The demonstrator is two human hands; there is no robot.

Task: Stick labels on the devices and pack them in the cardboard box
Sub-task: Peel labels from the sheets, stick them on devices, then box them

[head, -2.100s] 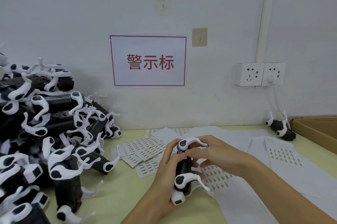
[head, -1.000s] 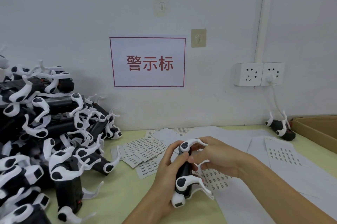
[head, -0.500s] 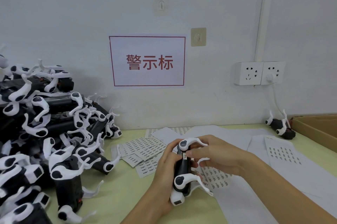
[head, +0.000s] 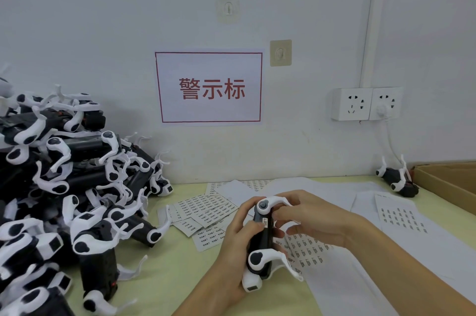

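Left grip (head: pixel 235 246) curled round device (head: pixel 260 238), right grip (head: pixel 313 216) pinching its labelled top

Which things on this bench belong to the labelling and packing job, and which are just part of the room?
Job:
held device, gripped by left hand
right hand at its small label
pile of devices
label sheets
cardboard box
lone device beside the box

Room:
wall sign
sockets
wall hooks
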